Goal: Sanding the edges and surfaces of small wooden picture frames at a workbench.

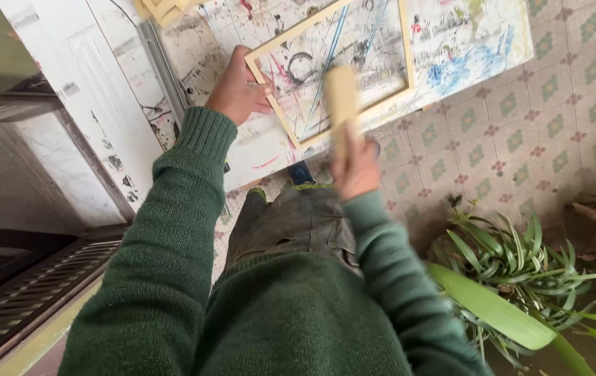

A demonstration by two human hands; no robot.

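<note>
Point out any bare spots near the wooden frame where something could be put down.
Bare tiled floor lies right of the paint-marked white board, above the green leafy plant. The board's right end, beyond the pale wooden frame, is also open. Crowded: left hand grips the frame's corner, right hand holds a blurred tan block over it.

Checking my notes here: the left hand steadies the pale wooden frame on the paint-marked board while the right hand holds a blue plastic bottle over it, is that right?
Not quite. The head view shows the right hand gripping a pale wooden block, blurred, not a blue plastic bottle. The rest stands: the left hand steadies the pale wooden frame on the paint-marked board.
</note>
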